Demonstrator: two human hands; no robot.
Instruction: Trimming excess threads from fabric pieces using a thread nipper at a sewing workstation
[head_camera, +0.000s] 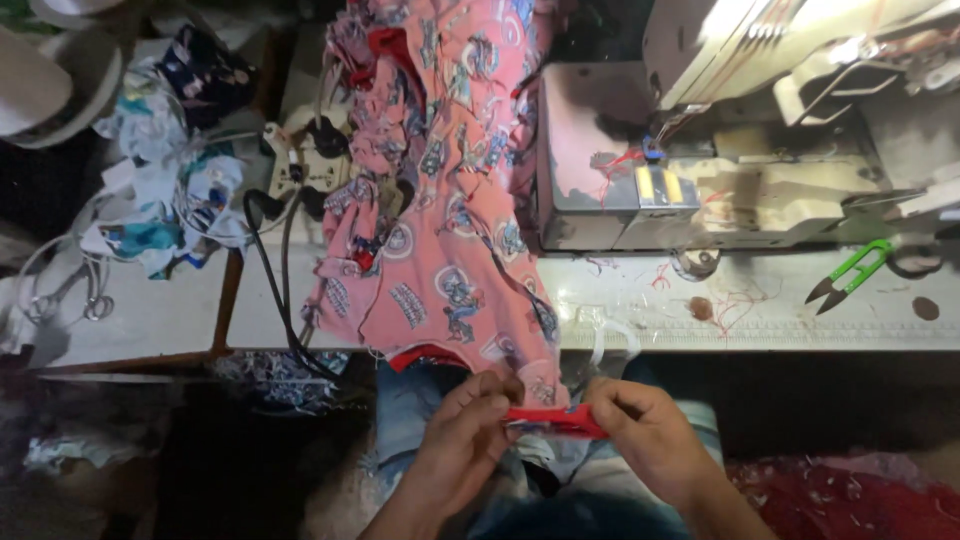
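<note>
A pink printed garment (440, 180) hangs from the sewing table down toward my lap. Its lower edge carries a red strip of trim (555, 418). My left hand (465, 440) pinches the left end of that red strip with thumb and fingers. My right hand (645, 435) grips the right end, so the strip is held between both hands over my blue-clad knees. A red edge of the garment (425, 356) shows just above my hands.
A white sewing machine (740, 120) stands at the upper right on a worn white table (760, 310). Green thread snips (850, 275) lie to its right. A power strip with black plugs (305, 165) and a heap of fabric scraps (170, 190) sit at the left.
</note>
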